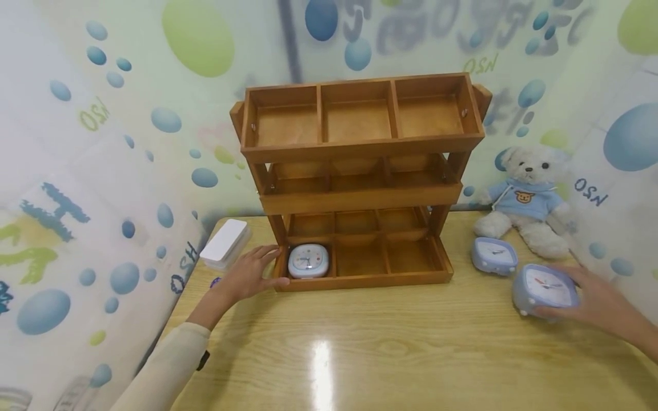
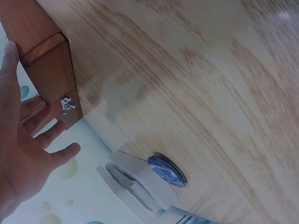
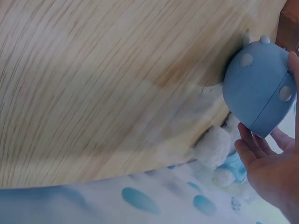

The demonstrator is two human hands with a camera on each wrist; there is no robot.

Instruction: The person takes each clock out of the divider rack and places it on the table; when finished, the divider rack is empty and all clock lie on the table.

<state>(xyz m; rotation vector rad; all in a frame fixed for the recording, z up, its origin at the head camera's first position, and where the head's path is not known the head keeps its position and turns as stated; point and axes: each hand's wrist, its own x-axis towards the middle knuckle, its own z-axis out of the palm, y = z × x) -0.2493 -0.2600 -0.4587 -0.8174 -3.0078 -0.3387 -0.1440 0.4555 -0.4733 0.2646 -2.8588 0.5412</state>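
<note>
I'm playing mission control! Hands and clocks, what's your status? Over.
Right hand grips blue clock. Left hand at left end of rack. Third clock in lowest tier. Another blue clock close by, might get bumped.

Closes in on three sides with pale walls (image 1: pixel 247 45), printed with blue and green ovals (image 1: pixel 197 37). Carries blurred grey lettering (image 1: pixel 406 28) and a dark stripe (image 1: pixel 290 40) high at the back, bold blue letters (image 1: pixel 53 211) at left. Spreads below as a light wood table (image 1: pixel 401 342) with streaky grain, catching a white glare (image 1: pixel 322 374) in front.

Bright light — white glare on the tabletop (image 1: pixel 401 348); soft shadows beneath
</note>
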